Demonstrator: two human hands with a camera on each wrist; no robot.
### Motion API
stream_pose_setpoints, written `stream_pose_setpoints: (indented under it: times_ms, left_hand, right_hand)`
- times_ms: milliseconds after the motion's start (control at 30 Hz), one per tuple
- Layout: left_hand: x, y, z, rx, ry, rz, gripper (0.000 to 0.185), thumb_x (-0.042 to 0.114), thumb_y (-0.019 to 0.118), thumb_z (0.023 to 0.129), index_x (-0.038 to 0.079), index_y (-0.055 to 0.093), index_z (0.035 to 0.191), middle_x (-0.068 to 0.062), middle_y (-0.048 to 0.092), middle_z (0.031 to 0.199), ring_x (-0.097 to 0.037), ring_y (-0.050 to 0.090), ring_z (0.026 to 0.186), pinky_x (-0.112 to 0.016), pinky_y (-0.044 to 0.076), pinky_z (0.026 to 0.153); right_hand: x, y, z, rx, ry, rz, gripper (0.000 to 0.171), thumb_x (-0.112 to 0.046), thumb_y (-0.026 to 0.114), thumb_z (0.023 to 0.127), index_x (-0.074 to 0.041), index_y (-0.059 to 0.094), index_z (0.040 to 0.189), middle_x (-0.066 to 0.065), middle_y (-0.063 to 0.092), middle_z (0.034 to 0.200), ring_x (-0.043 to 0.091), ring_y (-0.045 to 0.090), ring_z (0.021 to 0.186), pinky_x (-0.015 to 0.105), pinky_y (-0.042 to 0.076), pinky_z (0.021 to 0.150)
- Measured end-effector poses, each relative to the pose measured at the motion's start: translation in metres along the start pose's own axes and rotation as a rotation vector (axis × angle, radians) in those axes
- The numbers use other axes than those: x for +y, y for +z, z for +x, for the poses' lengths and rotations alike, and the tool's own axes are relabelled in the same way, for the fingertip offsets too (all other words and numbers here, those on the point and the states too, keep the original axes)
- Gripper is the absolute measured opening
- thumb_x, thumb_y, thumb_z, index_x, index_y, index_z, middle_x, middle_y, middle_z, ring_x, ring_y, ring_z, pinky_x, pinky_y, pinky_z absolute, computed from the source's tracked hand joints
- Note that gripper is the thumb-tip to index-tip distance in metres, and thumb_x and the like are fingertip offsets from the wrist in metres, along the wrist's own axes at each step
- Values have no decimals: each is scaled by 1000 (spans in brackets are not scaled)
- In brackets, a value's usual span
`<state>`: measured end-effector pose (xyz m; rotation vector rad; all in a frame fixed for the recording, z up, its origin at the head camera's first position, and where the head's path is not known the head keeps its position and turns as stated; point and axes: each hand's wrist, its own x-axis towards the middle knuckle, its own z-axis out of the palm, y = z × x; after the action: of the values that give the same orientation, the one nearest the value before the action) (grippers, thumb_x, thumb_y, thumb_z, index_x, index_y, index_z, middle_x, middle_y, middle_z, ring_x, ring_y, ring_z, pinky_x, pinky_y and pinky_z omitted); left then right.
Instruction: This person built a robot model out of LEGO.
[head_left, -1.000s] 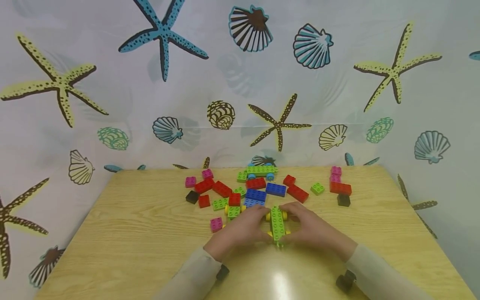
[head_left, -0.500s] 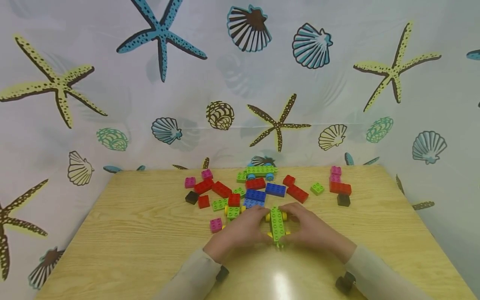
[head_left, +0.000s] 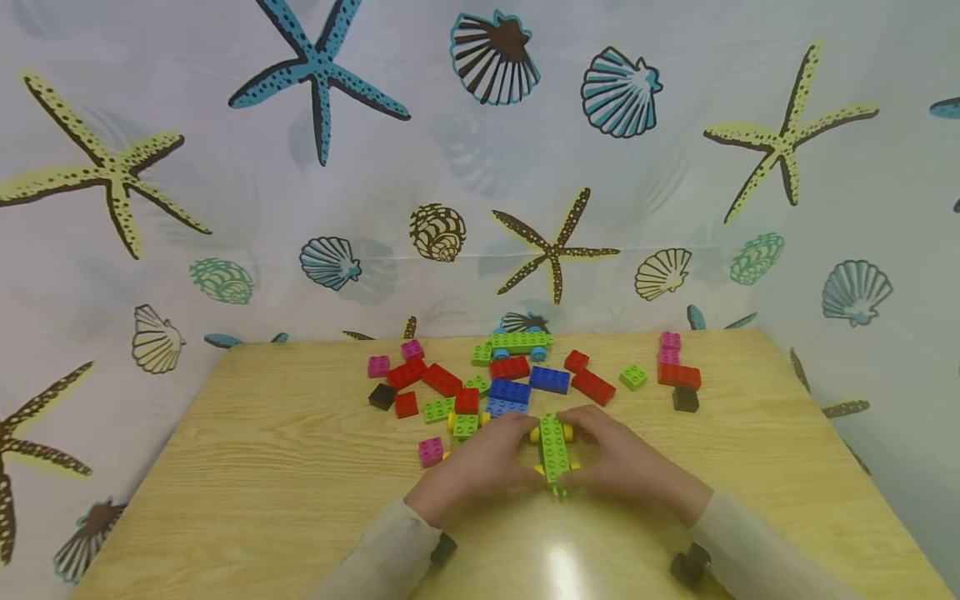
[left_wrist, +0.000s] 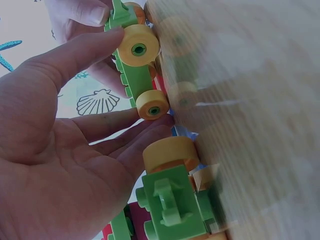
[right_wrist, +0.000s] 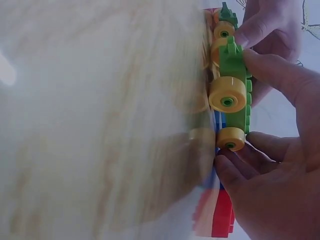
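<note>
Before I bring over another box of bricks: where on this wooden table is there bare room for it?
The light wooden table is bare along its left side, from the black cube brick to the left edge, and on the right beyond the other black brick. The back middle is crowded with loose bricks; both hands hold the green yellow-wheeled car in front of them.

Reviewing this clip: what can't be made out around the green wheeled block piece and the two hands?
- Head view: both hands (left, right) cover the sides of the green wheeled block chassis; the grip is hidden.
- Left wrist view: a second green wheeled piece is cut off by the bottom edge.
- Both wrist views: the wooden table is blurred.
- Right wrist view: red blocks are blurred and partly hidden by fingers.
</note>
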<state>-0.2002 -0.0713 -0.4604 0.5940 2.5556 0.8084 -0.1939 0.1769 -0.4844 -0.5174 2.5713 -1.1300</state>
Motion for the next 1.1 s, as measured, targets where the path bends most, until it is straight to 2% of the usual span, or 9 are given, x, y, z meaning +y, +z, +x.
stream_pose_setpoints:
  times_ms: [133, 300, 467, 600, 833, 967, 1100]
  left_hand:
    - [-2, 1, 0, -1, -5, 2, 83, 34, 91, 94, 7, 55, 164, -13, 55, 170, -37, 51, 160, -57, 44, 133]
    - [-4, 1, -2, -2, -14, 2, 83, 35, 90, 95, 10, 54, 165, -12, 53, 172, -36, 49, 161, -57, 43, 134]
    - [-5, 1, -3, 5, -8, 4, 83, 34, 90, 95, 9, 54, 165, -12, 53, 171, -36, 49, 161, -56, 43, 134]
    - [-5, 2, -3, 8, -6, 6, 83, 34, 91, 95, 9, 54, 165, -12, 53, 171, -36, 50, 161, -56, 44, 133]
    - [-4, 0, -2, -3, -4, 17, 83, 35, 90, 95, 9, 53, 165, -11, 53, 171, -35, 50, 161, -54, 43, 134]
    - [-4, 0, -2, -4, 2, 24, 83, 34, 90, 96, 8, 53, 165, -12, 53, 171, -35, 50, 161, -54, 43, 134]
    - [-2, 0, -3, -12, 1, 15, 82, 34, 90, 96, 9, 53, 165, -12, 54, 171, -35, 50, 160, -54, 44, 133]
  right_hand:
    - [-2, -5, -1, -2, 29, -8, 89, -43, 95, 90, -16, 54, 164, 8, 55, 169, 40, 57, 153, 67, 45, 128]
    - [1, -23, -1, 30, 37, -4, 84, -39, 91, 94, -13, 53, 165, 14, 56, 168, 47, 58, 151, 66, 51, 123]
    - [7, -52, 1, 129, 71, -45, 78, -39, 85, 100, -13, 52, 166, 16, 54, 170, 50, 55, 153, 67, 53, 121]
    - [20, -81, 7, 237, 94, -64, 75, -38, 82, 102, -9, 52, 165, 20, 54, 169, 51, 53, 153, 70, 49, 124]
    - [52, -116, 21, 377, 220, -39, 75, -41, 76, 107, 0, 49, 165, 28, 53, 168, 53, 47, 155, 69, 44, 128]
    - [68, -123, 29, 440, 315, -7, 75, -41, 72, 109, 3, 47, 165, 31, 51, 168, 53, 46, 156, 67, 42, 130]
    - [78, -123, 35, 488, 443, 56, 78, -41, 71, 108, 4, 45, 165, 31, 50, 168, 50, 49, 152, 62, 46, 129]
